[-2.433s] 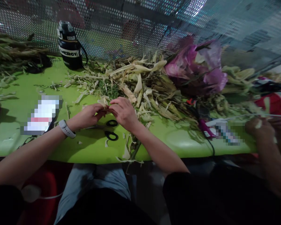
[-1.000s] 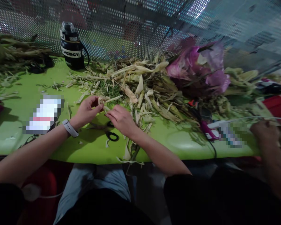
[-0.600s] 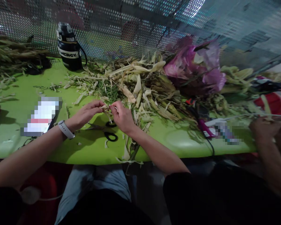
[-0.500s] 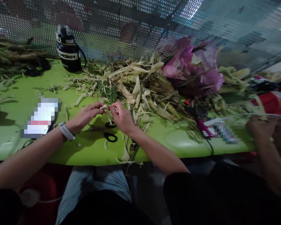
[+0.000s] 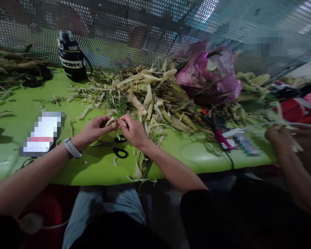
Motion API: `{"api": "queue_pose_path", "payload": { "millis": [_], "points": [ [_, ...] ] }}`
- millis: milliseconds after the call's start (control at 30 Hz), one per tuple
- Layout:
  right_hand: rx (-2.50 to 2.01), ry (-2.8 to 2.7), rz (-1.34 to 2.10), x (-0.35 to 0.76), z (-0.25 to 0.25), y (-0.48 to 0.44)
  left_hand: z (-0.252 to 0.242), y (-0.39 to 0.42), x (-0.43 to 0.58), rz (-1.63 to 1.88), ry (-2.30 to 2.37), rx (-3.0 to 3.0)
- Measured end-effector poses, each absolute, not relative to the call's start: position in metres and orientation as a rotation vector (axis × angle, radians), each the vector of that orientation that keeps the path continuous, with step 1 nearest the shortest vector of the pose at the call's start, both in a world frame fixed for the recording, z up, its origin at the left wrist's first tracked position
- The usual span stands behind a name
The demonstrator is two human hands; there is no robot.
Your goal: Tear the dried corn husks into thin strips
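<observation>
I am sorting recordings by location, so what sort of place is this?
Probably a small workshop with a shared table: dried husk-like leaves and black-handled scissors lie on it, and a co-worker's hand shows at the right edge.

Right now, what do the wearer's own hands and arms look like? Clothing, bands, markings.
Left hand: ungloved; pale grey strap with a row of small dark holes on the wrist. Right hand: ungloved, wrist unadorned. Left sleeve and right sleeve: black, ending well short of the wrists, no markings visible.
</observation>
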State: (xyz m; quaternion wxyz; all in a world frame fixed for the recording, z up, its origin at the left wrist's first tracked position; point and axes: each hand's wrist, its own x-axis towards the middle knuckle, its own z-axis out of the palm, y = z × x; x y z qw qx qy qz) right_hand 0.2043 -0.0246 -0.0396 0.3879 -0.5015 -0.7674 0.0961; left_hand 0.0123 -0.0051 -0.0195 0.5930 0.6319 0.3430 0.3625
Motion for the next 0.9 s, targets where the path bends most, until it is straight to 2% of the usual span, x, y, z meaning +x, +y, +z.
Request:
{"api": "queue_pose_path", "payload": {
  "millis": [433, 500, 600, 733, 900],
  "points": [
    [-1.05, -1.473, 0.972, 0.207, -0.025, -0.022, -0.024, 0.008, 0.005, 0.909, 0.878, 1.275],
    [-0.936, -1.507, 1.0, 0.207, -0.023, -0.024, -0.022, 0.009, 0.005, 0.911, 0.888, 1.23],
    [-0.817, -1.639, 0.865, 0.206, -0.023, -0.027, -0.021, 0.008, 0.005, 0.911, 0.87, 1.198],
    [-0.854, -1.624, 0.709, 0.205, -0.024, -0.026, -0.023, 0.007, 0.007, 0.898, 0.856, 1.211],
    [-0.931, -1.541, 1.156, 0.201, -0.028, -0.021, -0.024, 0.003, 0.011, 0.918, 0.85, 1.249]
  ]
}}
